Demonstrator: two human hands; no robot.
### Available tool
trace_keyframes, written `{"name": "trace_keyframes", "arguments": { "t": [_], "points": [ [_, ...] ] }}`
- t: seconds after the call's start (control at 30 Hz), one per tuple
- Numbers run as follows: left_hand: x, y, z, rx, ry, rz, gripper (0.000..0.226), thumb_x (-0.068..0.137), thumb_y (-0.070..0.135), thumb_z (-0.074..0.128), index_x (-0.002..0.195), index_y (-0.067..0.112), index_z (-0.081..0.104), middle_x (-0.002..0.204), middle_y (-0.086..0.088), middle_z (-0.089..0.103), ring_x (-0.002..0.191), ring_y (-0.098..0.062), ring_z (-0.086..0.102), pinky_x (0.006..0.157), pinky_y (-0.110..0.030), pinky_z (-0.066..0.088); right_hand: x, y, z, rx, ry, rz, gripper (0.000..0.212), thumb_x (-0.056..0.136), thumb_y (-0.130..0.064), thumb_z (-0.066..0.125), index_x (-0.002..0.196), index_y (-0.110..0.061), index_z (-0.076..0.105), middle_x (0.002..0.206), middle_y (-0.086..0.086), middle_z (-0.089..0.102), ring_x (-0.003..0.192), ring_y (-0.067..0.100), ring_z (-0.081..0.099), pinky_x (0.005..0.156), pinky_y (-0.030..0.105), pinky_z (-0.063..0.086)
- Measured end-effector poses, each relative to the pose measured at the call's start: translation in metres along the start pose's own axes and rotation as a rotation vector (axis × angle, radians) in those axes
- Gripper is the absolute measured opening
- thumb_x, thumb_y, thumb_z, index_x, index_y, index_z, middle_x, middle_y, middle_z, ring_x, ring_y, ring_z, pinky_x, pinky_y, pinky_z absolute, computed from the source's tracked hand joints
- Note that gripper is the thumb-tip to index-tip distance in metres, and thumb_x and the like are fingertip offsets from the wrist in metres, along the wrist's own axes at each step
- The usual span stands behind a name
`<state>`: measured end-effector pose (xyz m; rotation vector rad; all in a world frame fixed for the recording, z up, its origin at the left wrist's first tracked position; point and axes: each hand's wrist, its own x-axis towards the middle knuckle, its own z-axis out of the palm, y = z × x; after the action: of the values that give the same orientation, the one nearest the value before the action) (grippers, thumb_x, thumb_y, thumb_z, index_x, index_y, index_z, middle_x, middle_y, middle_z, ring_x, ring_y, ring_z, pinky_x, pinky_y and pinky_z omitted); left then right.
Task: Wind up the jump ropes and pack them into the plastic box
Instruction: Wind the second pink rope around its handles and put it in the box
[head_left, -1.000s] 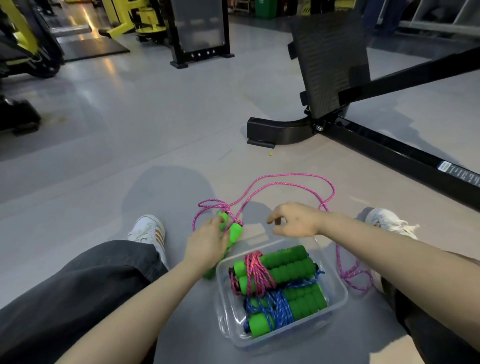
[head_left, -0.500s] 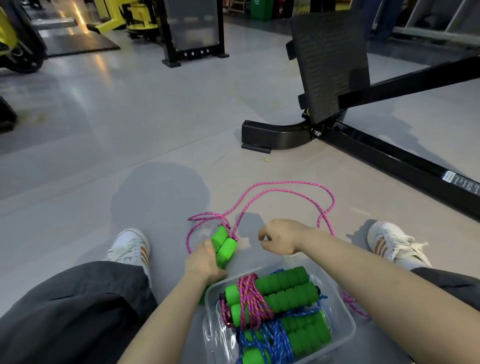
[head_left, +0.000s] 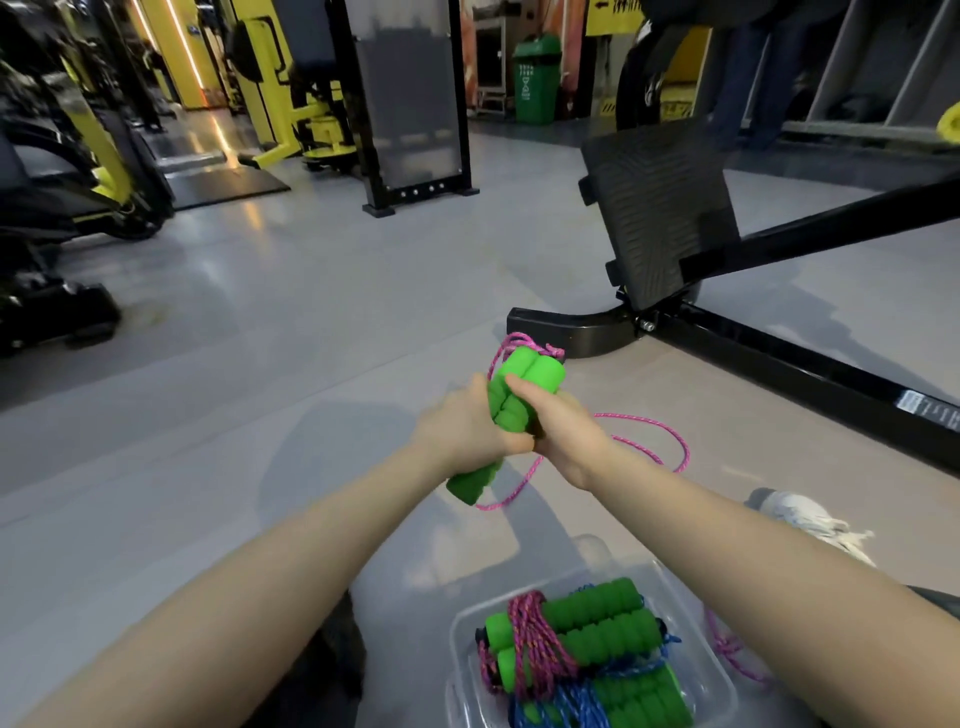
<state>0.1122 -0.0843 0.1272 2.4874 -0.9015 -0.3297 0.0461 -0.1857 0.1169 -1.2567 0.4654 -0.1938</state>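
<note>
Two green foam handles (head_left: 519, 400) of a pink jump rope are held together, raised above the floor. My left hand (head_left: 462, 428) grips them from the left and my right hand (head_left: 563, 434) grips them from the right. The pink rope (head_left: 660, 441) trails from the handles in a loose loop down to the floor at the right. At the bottom, a clear plastic box (head_left: 724, 670) holds a wound pink rope bundle (head_left: 561, 634) and a wound blue rope bundle (head_left: 608, 701), both with green handles.
A black gym machine frame (head_left: 779, 364) with a ribbed footplate (head_left: 654, 208) crosses the floor ahead and to the right. My white shoe (head_left: 800, 519) lies at the right. Yellow and black machines (head_left: 291, 104) stand at the far left. Grey floor surrounds me.
Both hands have lifted the green handles up off the floor and my right hand has joined the left on them. The pink rope has risen with them. The view has tilted up.
</note>
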Motion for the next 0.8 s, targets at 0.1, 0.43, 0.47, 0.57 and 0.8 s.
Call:
{"name": "trace_keyframes", "arguments": {
  "t": [0.1,0.43,0.47,0.57,0.8],
  "points": [
    [-0.009,0.01,-0.009,0.065,0.091,0.008,0.056,0.065,0.047,0.074,0.096,0.017,0.038,0.101,-0.006,0.059,0.097,-0.027,0.058,0.08,-0.035,0.047,-0.008,-0.011,0.005,0.055,0.007,-0.016,0.023,0.092,-0.031,0.054,0.102,-0.013,0.063,0.088,0.005,0.067,0.077,0.016,0.064,0.068,0.027,0.051],
    [-0.022,0.013,-0.055,0.081,-0.165,-0.045,0.046,0.066,0.035,0.07,0.104,0.018,0.052,0.099,-0.005,0.064,0.093,-0.025,0.062,0.078,-0.034,0.052,-0.014,-0.034,-0.026,-0.649,0.258,-0.369,0.015,0.086,-0.018,0.056,0.099,-0.011,0.058,0.095,0.011,0.061,0.083,0.019,0.053,0.068,0.024,0.041],
    [-0.022,0.016,-0.06,0.131,-0.17,-0.013,0.043,0.067,0.035,0.069,0.103,0.019,0.052,0.097,-0.003,0.063,0.092,-0.024,0.061,0.074,-0.032,0.05,-0.013,-0.037,-0.034,-0.817,0.174,-0.452,0.039,0.078,-0.007,0.058,0.117,-0.012,0.053,0.113,0.011,0.055,0.099,0.016,0.049,0.082,0.022,0.039],
    [-0.025,0.024,-0.064,0.414,-0.12,0.099,0.042,0.077,0.039,0.066,0.112,0.024,0.049,0.101,-0.001,0.057,0.096,-0.023,0.055,0.073,-0.028,0.039,-0.016,-0.049,-0.047,-1.189,-0.084,-0.614,0.094,0.065,-0.005,0.068,0.147,-0.017,0.023,0.148,0.007,0.029,0.132,0.019,0.029,0.109,0.023,0.022],
    [-0.028,0.026,-0.035,0.838,0.05,0.315,0.058,0.084,0.043,0.055,0.132,0.016,0.038,0.126,-0.008,0.051,0.12,-0.026,0.05,0.091,-0.034,0.041,-0.024,-0.064,-0.043,-1.925,-0.168,-0.854,0.101,0.065,-0.033,0.068,0.15,-0.019,0.015,0.147,0.003,0.038,0.136,0.026,0.031,0.116,0.045,0.01]
  ]
}}
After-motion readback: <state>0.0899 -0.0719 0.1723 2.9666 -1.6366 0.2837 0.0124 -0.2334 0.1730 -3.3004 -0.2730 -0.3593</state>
